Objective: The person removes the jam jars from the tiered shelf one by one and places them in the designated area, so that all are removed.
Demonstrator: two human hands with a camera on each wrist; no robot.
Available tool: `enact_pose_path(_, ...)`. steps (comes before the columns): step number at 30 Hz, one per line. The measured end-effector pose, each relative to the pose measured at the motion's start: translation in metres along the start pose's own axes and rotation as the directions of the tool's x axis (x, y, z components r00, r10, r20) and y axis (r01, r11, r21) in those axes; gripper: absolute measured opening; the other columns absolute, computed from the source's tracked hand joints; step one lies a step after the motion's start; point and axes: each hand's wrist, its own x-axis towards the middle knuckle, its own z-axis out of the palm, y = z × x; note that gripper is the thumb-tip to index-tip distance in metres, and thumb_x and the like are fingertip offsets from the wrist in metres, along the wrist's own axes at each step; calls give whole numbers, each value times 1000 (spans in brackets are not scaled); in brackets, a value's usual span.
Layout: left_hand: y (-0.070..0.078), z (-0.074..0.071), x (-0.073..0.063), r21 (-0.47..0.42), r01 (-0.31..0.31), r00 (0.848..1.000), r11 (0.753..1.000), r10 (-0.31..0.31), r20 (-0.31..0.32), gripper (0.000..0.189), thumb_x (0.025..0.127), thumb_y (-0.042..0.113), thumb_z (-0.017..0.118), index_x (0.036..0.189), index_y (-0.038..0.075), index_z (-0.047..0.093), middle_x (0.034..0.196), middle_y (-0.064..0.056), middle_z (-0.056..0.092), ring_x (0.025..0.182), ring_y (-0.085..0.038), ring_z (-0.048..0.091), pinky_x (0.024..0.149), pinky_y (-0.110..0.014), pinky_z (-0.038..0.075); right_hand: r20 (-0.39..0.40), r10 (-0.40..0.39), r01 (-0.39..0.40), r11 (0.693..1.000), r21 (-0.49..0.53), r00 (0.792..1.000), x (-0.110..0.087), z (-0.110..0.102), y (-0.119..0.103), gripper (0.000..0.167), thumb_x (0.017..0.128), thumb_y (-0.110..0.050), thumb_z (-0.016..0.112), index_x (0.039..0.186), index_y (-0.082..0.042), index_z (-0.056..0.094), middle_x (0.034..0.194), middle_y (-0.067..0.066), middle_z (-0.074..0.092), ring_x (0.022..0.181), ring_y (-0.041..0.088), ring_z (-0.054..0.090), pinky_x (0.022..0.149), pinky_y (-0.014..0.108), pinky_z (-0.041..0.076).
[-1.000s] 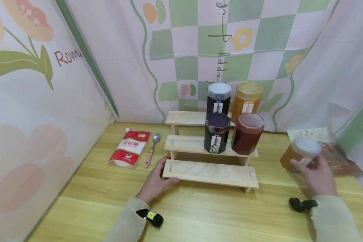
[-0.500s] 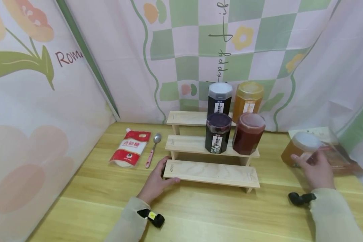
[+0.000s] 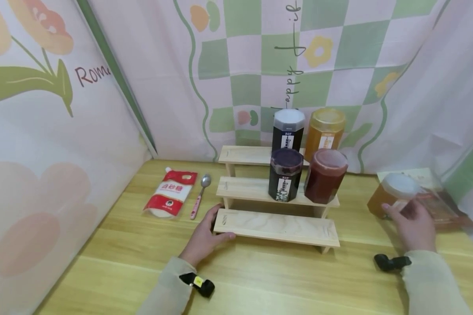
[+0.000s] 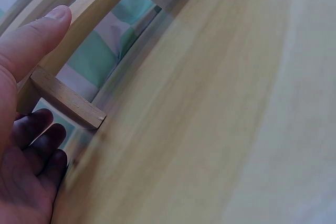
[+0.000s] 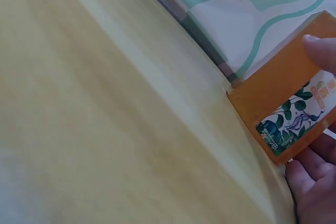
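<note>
With thumb on the front edge and fingers round the left end, my left hand [image 3: 202,238] holds the bottom step of a three-step wooden display rack [image 3: 276,224]. In the left wrist view the thumb [image 4: 44,35] lies along the board, the other fingers beside its short leg [image 4: 68,100]. At the right, my right hand [image 3: 414,225] grips an orange-amber jar [image 3: 379,201] with a whitish lid. Its base meets the tabletop in the right wrist view, where a leafy label [image 5: 294,119] shows. A dark jar [image 3: 284,181] and a red jar [image 3: 325,179] stand on the middle step.
Another dark jar [image 3: 287,133] and a yellow jar [image 3: 326,131] stand on the top step. Left of the rack lie a red-and-white sugar bag [image 3: 171,193] and a spoon [image 3: 199,197] with a pink handle. A clear-and-brown packet [image 3: 441,208] lies behind my right hand. Printed curtains [image 3: 244,52] enclose the table.
The amber jar in my right hand has gone from tilted to more upright, its lid shifting slightly back. My left hand keeps its place on the rack. The head view has shifted slightly.
</note>
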Motion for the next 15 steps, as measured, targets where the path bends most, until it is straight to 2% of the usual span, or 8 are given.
enact_pose_path(2, 0, 0, 0, 5, -3, 1000, 1000, 3, 2, 104, 76, 44, 86, 158, 19, 28, 154, -7, 45, 141, -31, 42, 116, -54, 31, -1, 34, -34, 996, 80, 999, -4, 0, -1, 76, 95, -38, 69, 158, -20, 31, 159, 12, 36, 131, 5, 46, 85, 1, 42)
enact_pose_path(5, 0, 0, 0, -2, -9, 1000, 1000, 9, 7, 104, 76, 44, 86, 158, 19, 28, 154, -7, 45, 140, -31, 42, 116, -54, 32, -18, 101, -97, 982, 162, 995, -11, 0, -5, 77, 95, -35, 70, 159, -23, 28, 161, 2, 32, 139, 5, 39, 92, 1, 38)
enact_pose_path(8, -1, -1, 0, -6, -8, 1000, 1000, 8, 7, 104, 76, 44, 86, 158, 20, 28, 153, -7, 46, 140, -31, 43, 116, -54, 32, -37, 134, -123, 967, 222, 990, -17, 2, -12, 80, 94, -32, 71, 159, -21, 26, 163, 3, 28, 144, 8, 33, 101, 4, 34)
enact_pose_path(15, -1, -1, 0, -1, 12, 1000, 1000, -12, 9, 104, 75, 45, 87, 158, 22, 28, 153, -7, 46, 140, -32, 42, 116, -55, 31, -63, 207, -171, 918, 357, 976, -23, 1, -29, 83, 90, -25, 77, 158, -19, 30, 163, 2, 28, 145, 11, 32, 104, 7, 34)
